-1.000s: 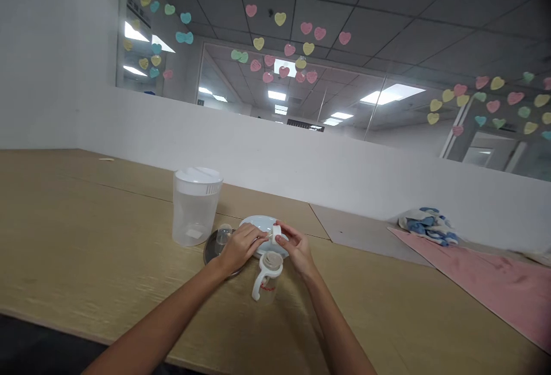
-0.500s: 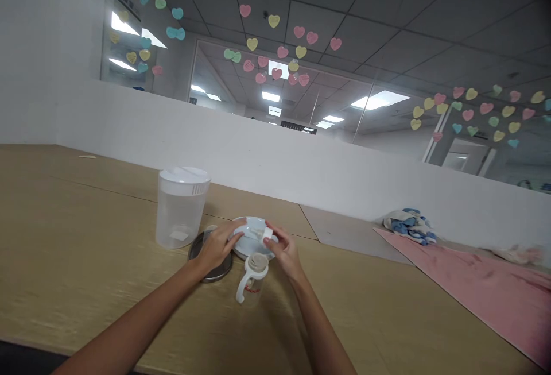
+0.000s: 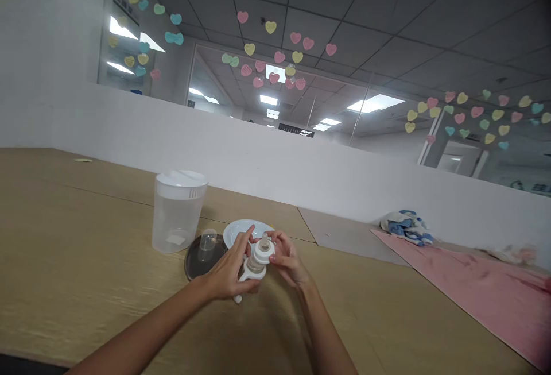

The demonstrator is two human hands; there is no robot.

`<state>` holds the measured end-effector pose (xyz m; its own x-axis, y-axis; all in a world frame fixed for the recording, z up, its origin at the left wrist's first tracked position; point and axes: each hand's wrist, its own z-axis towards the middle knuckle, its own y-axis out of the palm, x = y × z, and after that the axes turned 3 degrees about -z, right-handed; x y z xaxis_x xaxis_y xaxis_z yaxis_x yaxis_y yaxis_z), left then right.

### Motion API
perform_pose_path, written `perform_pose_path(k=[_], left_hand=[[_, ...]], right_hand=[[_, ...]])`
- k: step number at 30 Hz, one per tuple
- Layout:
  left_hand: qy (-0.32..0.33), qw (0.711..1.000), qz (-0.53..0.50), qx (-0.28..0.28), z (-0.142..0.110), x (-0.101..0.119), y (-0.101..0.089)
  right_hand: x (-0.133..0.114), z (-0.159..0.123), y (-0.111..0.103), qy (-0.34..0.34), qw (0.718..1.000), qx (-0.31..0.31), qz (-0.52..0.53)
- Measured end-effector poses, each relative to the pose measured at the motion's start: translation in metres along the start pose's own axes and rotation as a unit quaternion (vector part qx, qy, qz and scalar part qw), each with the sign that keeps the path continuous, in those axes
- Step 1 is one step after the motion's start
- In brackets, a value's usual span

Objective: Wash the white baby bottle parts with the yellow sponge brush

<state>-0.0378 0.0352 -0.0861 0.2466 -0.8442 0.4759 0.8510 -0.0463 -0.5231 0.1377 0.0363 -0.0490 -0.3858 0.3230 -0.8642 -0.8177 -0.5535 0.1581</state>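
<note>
The left hand [image 3: 226,269] is keeping a closed grip around the white-handled baby bottle [image 3: 255,264], and the right hand [image 3: 287,260] is cupping its teat collar from 3 o'clock, perhaps only with the fingers. The bottle is being held just over the wooden surface [image 3: 86,231], at 6 o'clock from a pale blue plate [image 3: 241,231], while a clear plastic pitcher [image 3: 177,214] is standing at 10 o'clock.
</note>
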Motion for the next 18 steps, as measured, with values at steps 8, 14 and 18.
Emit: perform_pose_path(k=[8, 14, 18], left_hand=[[0.018, 0.999, -0.022, 0.026, -0.001, -0.009, 0.002], [0.032, 0.999, -0.014, 0.027, 0.0, -0.008, 0.003], [0.031, 0.999, -0.011, 0.029, 0.0, -0.006, 0.003]], right_hand=[[0.014, 0.002, -0.012, 0.034, 0.999, -0.017, -0.033], [0.012, 0.002, -0.011, 0.032, 0.997, -0.025, -0.061], [0.006, 0.001, -0.008, 0.02, 0.995, -0.035, -0.086]])
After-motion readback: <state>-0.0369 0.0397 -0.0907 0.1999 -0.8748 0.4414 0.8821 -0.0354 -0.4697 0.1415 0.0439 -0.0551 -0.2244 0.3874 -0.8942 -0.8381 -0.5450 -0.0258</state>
